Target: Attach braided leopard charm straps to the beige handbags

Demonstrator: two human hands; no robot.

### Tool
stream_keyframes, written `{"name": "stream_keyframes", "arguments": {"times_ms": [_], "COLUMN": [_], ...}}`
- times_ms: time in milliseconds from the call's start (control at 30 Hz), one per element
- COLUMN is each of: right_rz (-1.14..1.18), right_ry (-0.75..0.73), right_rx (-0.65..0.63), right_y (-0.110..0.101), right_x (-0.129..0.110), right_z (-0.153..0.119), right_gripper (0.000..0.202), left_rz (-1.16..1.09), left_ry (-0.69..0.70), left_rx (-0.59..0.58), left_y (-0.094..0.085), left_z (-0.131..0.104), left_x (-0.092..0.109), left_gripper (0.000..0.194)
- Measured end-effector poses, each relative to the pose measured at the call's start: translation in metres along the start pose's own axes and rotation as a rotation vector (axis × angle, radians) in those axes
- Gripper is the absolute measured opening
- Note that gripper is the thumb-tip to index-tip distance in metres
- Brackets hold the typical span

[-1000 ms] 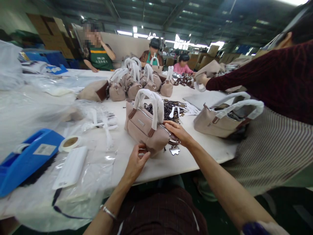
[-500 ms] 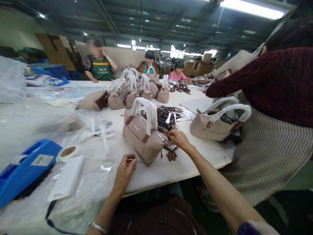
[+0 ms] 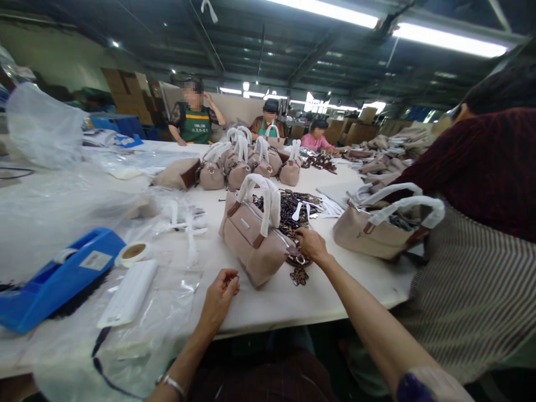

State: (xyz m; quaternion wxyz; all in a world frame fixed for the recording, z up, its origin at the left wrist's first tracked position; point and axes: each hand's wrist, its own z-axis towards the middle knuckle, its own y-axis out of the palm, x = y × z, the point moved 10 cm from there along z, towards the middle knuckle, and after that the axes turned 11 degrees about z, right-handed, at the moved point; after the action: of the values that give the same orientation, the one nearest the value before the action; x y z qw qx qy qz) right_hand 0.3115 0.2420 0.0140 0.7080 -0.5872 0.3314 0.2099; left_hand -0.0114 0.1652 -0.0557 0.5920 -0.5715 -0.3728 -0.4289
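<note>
A beige handbag with white-wrapped handles stands upright on the white table, tilted across my view. My left hand is just left of its lower front corner, fingers curled together; whether anything small is between them is hidden. Beyond the bag's right end, my right hand has its fingers closed at the edge of a pile of dark beaded straps. What those fingertips hold is too small to make out. A leopard-patterned flower charm lies below that hand.
A blue tape dispenser, a tape roll and a white power bank lie left on clear plastic. An open handbag stands right, beside a person in dark red. More bags and seated people are behind.
The view has shifted, so the scene sits further right. My hands stay near the same bag. The person at the right no longer holds up a beige bag in view.
</note>
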Motion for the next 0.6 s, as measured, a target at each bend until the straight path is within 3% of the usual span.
{"name": "stream_keyframes", "arguments": {"times_ms": [133,233,300,400,500,600], "right_rz": [0.326,0.590,0.715,0.955,1.188,1.293], "right_ry": [0.016,-0.018,-0.053,-0.079,-0.081,-0.094], "right_rx": [0.125,0.150,0.161,0.091,-0.048,-0.095], "right_y": [-0.048,-0.084,-0.106,-0.119,-0.104,-0.083], "right_x": [-0.012,-0.034,-0.055,-0.088,-0.123,-0.146], "right_z": [0.007,-0.001,-0.014,-0.042,-0.074,-0.103], "right_gripper": [0.019,0.031,0.039,0.043,0.040,0.035], "left_rz": [-0.019,-0.037,-0.032,-0.024,-0.068,-0.215], "left_ry": [0.016,0.006,0.013,0.092,0.225,0.336], "left_rx": [-0.009,-0.003,-0.008,-0.033,-0.083,-0.240], "left_y": [-0.001,-0.001,0.002,0.010,0.019,0.029], "left_z": [0.001,0.001,-0.001,-0.007,-0.017,-0.029], "left_x": [-0.004,-0.005,0.004,0.044,0.105,0.157], "left_gripper": [0.030,0.031,0.030,0.027,0.027,0.040]}}
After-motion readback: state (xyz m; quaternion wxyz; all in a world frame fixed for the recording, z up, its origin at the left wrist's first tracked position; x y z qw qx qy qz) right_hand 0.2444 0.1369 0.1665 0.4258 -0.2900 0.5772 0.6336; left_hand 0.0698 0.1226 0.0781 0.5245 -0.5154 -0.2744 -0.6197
